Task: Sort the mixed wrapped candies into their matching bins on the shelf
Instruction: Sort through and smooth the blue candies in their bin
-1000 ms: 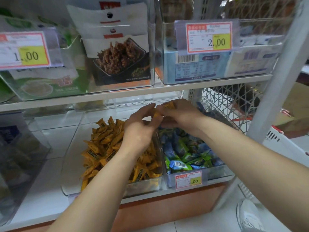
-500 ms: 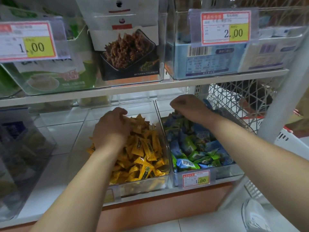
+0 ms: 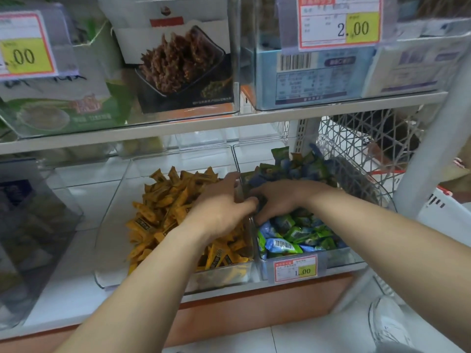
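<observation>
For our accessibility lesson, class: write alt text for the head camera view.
A person's left hand and right hand meet where two clear bins adjoin, the left over orange candies, the right with fingers curled into blue and green candies. What either holds is hidden. Boxed snacks sit on the shelf above.

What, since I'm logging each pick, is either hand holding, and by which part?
It cannot be told. The left hand lies over the yellow candies at the bin wall; the right hand curls into the blue-green candies, fingertips hidden.
</observation>
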A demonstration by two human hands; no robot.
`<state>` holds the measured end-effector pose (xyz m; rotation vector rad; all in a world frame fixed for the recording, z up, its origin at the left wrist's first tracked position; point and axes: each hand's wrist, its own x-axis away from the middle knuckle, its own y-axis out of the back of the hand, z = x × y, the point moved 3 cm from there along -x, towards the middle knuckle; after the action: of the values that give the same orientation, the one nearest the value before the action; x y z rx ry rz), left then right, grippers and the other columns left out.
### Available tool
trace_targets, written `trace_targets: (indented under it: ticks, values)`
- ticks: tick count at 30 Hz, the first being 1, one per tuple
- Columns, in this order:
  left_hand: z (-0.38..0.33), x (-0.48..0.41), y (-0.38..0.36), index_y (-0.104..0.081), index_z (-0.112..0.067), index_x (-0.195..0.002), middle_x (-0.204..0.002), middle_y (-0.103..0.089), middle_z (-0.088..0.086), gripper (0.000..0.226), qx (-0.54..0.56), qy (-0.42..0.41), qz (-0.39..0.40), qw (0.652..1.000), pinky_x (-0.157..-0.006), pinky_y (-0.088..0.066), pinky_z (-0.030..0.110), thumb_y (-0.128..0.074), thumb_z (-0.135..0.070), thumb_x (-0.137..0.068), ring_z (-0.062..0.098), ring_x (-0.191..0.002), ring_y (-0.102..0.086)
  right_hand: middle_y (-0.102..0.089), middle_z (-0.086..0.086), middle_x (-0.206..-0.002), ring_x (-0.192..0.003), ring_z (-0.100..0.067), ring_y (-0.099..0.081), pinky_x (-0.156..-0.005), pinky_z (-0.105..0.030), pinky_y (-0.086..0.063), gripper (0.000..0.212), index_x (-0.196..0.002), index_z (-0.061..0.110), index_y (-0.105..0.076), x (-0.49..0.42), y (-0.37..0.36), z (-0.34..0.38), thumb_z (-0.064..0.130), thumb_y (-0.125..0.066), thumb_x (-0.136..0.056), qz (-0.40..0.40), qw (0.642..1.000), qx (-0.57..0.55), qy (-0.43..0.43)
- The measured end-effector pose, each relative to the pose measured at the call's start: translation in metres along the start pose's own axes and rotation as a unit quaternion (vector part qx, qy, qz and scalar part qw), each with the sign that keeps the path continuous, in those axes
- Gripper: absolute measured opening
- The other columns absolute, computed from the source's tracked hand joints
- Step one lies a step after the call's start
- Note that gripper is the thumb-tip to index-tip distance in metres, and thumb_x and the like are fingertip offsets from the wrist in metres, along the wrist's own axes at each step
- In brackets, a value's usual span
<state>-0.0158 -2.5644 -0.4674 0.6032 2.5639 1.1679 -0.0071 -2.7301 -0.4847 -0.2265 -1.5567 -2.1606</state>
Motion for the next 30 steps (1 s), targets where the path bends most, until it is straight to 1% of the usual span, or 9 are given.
trace_targets:
  ticks: [5,9,13,16,20,23,26,28,30]
  values:
    - [0.000,0.001,0.002,-0.037,-0.035,-0.146,-0.139,-0.057,-0.005,0.090,0.000,0.010,0.004,1.000,-0.097,-0.050,0.034,-0.055,-0.069,-0.066,0.020,-0.121,-0.057,-0.062,0.018,-0.096,-0.091,-0.011,-0.062,-0.077,-0.030,-0.049,0.035,-0.099,0.047,-0.055,0.007,-0.004,-0.004,0.042,-0.080,-0.075,-0.056,0.995,-0.063,0.049]
    - [0.003,0.001,0.004,-0.038,-0.036,-0.146,-0.140,-0.056,-0.008,0.087,0.018,0.006,0.006,1.000,-0.091,-0.046,0.026,-0.059,-0.071,-0.070,0.018,-0.121,-0.057,-0.062,0.015,-0.104,-0.095,-0.007,-0.060,-0.082,-0.029,-0.050,0.045,-0.112,0.033,-0.067,0.023,0.023,-0.018,0.045,-0.084,-0.072,-0.151,0.984,-0.072,0.053]
    - [0.006,0.000,0.004,-0.042,-0.037,-0.143,-0.138,-0.058,-0.009,0.074,0.038,-0.005,0.001,0.999,-0.092,-0.046,0.025,-0.066,-0.061,-0.078,0.017,-0.120,-0.058,-0.064,0.011,-0.109,-0.101,-0.012,-0.059,-0.082,-0.031,-0.045,0.052,-0.114,0.033,-0.066,0.044,0.058,-0.049,0.055,-0.083,-0.070,-0.281,0.958,-0.050,0.002]
    - [0.007,-0.002,0.004,-0.040,-0.036,-0.145,-0.139,-0.057,-0.009,0.074,0.037,-0.005,-0.004,0.999,-0.089,-0.044,0.023,-0.068,-0.059,-0.080,0.017,-0.121,-0.057,-0.063,0.007,-0.105,-0.096,-0.017,-0.059,-0.078,-0.029,-0.042,0.042,-0.107,0.029,-0.066,0.053,0.064,-0.070,0.048,-0.083,-0.073,-0.343,0.937,-0.055,-0.032]
    - [0.008,-0.003,0.003,-0.040,-0.037,-0.145,-0.140,-0.057,-0.008,0.073,0.039,-0.007,-0.005,0.999,-0.080,-0.040,0.016,-0.069,-0.058,-0.081,0.016,-0.121,-0.057,-0.062,0.000,-0.101,-0.092,-0.027,-0.060,-0.076,-0.034,-0.048,0.034,-0.095,0.024,-0.062,0.052,0.056,-0.075,0.054,-0.072,-0.082,-0.218,0.966,0.039,-0.132]
    - [0.009,-0.003,0.003,-0.040,-0.037,-0.145,-0.139,-0.057,-0.009,0.074,0.037,-0.010,-0.009,0.999,-0.076,-0.038,0.012,-0.069,-0.060,-0.080,0.016,-0.121,-0.057,-0.051,-0.012,-0.123,-0.114,-0.037,-0.052,-0.090,-0.044,-0.050,0.044,-0.116,0.029,-0.059,0.053,0.056,-0.055,0.057,-0.062,-0.084,-0.224,0.938,0.170,-0.201]
    - [0.009,-0.004,0.003,-0.040,-0.036,-0.145,-0.139,-0.058,-0.008,0.078,0.033,-0.010,-0.007,0.999,-0.084,-0.041,0.020,-0.067,-0.062,-0.077,0.018,-0.122,-0.057,-0.059,-0.001,-0.110,-0.107,-0.026,-0.057,-0.086,-0.037,-0.047,0.025,-0.104,0.032,-0.064,0.056,0.047,-0.012,0.047,-0.064,-0.084,-0.307,0.940,0.131,-0.071]
    - [0.009,-0.003,0.003,-0.041,-0.036,-0.146,-0.139,-0.058,-0.008,0.083,0.030,-0.010,-0.010,0.999,-0.088,-0.044,0.023,-0.065,-0.065,-0.072,0.018,-0.122,-0.057,-0.066,0.015,-0.091,-0.086,-0.004,-0.062,-0.074,-0.023,-0.045,0.012,-0.092,0.033,-0.069,0.057,0.029,0.013,0.042,-0.070,-0.085,-0.186,0.982,-0.001,0.020]
    - [0.009,-0.004,0.003,-0.040,-0.036,-0.146,-0.140,-0.057,-0.008,0.085,0.025,-0.009,-0.010,1.000,-0.091,-0.045,0.025,-0.064,-0.065,-0.071,0.017,-0.123,-0.057,-0.068,0.017,-0.088,-0.082,-0.001,-0.062,-0.071,-0.020,-0.048,0.013,-0.097,0.030,-0.073,0.053,0.008,0.022,0.039,-0.071,-0.088,-0.042,0.998,-0.006,0.035]
